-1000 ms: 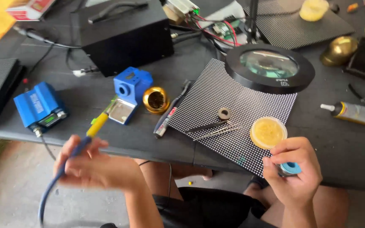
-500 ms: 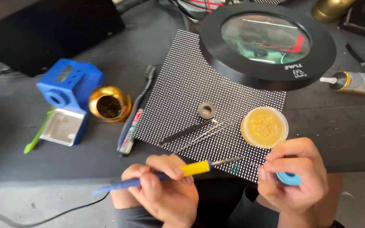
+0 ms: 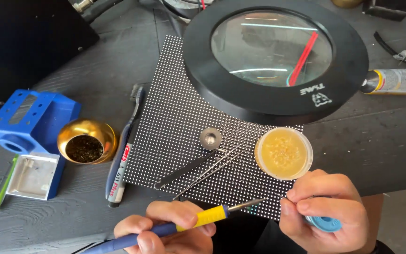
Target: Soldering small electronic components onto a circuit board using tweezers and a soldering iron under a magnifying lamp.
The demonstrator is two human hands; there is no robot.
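Two hands work at the near edge of a dark grey, wood-grained table (image 3: 95,70). Left hand (image 3: 165,233) is closed around a soldering iron (image 3: 179,223): blue grip, yellow collar, slim metal tip pointing right and slightly up, ending just short of the right hand. Right hand (image 3: 323,214) is closed on a small blue spool (image 3: 327,223), mostly hidden under the fingers; thumb and forefinger pinch a thin wire (image 3: 280,196) that is barely visible, its end near the iron tip.

Both tools hover over the near edge of a black rectangular panel (image 3: 175,117) with a fine, regular dot grid, lying flat on the table. On the panel:
- a round clear tub (image 3: 284,153) of yellow, grainy paste, just above the right hand
- a small grey metal ring (image 3: 210,138)
- dark tweezers (image 3: 186,169) and thin metal probes (image 3: 212,169) lying side by side, diagonal

A large round magnifier (image 3: 276,56), glossy lens in a thick matte black rim, overhangs the far right part of the panel. Left of the panel lie a dark brush (image 3: 130,127) and a pen (image 3: 118,176), touching its edge. Further left: a shiny brass bowl (image 3: 86,141) holding dark wire wool, a blue perforated stand (image 3: 34,120) with a white square tray (image 3: 33,175), and a green stick (image 3: 1,188). A silver tube (image 3: 395,81) lies at far right
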